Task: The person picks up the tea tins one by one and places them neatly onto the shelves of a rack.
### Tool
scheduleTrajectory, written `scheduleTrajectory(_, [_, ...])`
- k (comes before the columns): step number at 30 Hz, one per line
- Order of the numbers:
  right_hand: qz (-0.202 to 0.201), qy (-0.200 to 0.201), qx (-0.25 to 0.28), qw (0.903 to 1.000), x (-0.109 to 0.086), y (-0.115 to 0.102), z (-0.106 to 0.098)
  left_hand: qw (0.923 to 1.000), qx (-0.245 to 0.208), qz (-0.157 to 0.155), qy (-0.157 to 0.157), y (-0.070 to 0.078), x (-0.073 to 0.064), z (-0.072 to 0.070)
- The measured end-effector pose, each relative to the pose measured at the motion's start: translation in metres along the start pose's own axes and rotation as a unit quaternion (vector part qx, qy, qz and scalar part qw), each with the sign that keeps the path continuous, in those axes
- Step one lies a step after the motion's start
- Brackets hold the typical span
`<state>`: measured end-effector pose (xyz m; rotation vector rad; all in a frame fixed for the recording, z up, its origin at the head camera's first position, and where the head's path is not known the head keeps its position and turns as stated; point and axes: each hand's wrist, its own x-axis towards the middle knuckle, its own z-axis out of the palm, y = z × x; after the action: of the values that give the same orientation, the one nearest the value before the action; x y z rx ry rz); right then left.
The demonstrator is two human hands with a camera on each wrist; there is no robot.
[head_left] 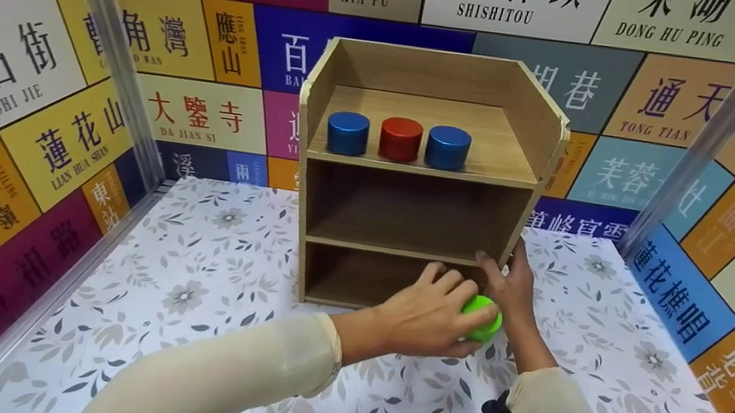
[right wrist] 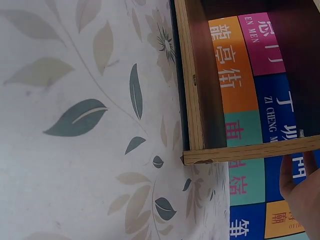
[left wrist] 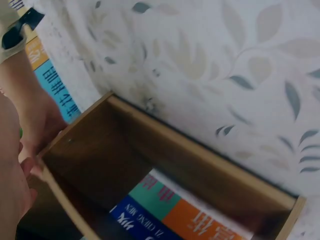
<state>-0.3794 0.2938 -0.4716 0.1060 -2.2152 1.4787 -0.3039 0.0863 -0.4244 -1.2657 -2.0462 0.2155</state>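
A small wooden shelf unit stands on the table. My left hand is in front of its lowest compartment, fingers curled round a bright green, round-looking block; part of the block is hidden by the fingers. On the unit's right side, my right hand grips the side panel, its thumb at the front edge and the other fingers mostly behind the panel. Fingers of the right hand also show against the panel in the right wrist view. The left wrist view has the left hand at its left edge.
On the top shelf sit a blue cylinder, a red cylinder and another blue cylinder in a row. A floral cloth covers the table. Walls with coloured name panels enclose it behind and at both sides.
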Motion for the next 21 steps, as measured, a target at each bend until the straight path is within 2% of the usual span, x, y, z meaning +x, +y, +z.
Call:
scheduleTrajectory(5, [0.001, 0.0, 0.0, 1.0, 0.001, 0.001, 0.0, 0.9995, -0.011, -0.01, -0.027, -0.012, 0.013, -0.015])
scheduleTrajectory(9, [-0.049, 0.019, -0.02, 0.9984, 0.001, 0.004, 0.0, 0.9994, -0.019, -0.012, -0.025, -0.022, 0.022, -0.024])
scheduleTrajectory(13, [-0.114, 0.036, -0.024, 0.9925, -0.001, 0.005, 0.001, 0.9996, -0.021, -0.011, -0.011, -0.031, 0.031, -0.032])
scheduleTrajectory(15, [-0.124, 0.043, -0.02, 0.9911, -0.003, 0.005, 0.001, 0.9997, -0.019, -0.013, -0.004, -0.036, 0.036, -0.035])
scheduleTrajectory(17, [-0.118, 0.054, -0.028, 0.9911, -0.003, 0.005, 0.002, 0.9998, -0.013, -0.015, 0.005, -0.042, 0.041, -0.038])
scheduleTrajectory(21, [-0.05, 0.052, -0.023, 0.9971, -0.003, 0.004, 0.003, 0.9992, 0.011, -0.015, 0.035, -0.053, 0.051, -0.044])
